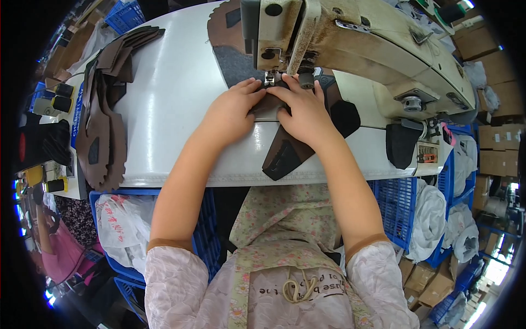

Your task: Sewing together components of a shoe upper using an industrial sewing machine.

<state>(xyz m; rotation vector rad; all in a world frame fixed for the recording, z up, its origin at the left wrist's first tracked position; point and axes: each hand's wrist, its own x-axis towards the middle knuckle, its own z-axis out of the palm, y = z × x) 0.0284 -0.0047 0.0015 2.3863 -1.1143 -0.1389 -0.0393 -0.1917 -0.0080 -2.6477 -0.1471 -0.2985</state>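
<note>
A brown and black shoe-upper piece (pixel 286 154) lies under the presser foot (pixel 269 78) of a sewing machine (pixel 350 41). One dark end of it hangs toward the table's front edge, and another black part (pixel 345 118) shows right of my wrist. My left hand (pixel 233 112) rests on the material just left of the foot, fingers stretched out and close together. On the right side, my right hand (pixel 301 115) lies over the piece with fingers spread, their tips beside the needle area. Both hands hide the middle of the piece.
Brown cut pieces (pixel 104 109) are heaped on the left of the white table (pixel 164 109). A larger brown and grey piece (pixel 233 60) lies behind the needle. A black pad (pixel 401 145) is at the right. Blue crates (pixel 394 208) with white bags (pixel 427 219) stand below.
</note>
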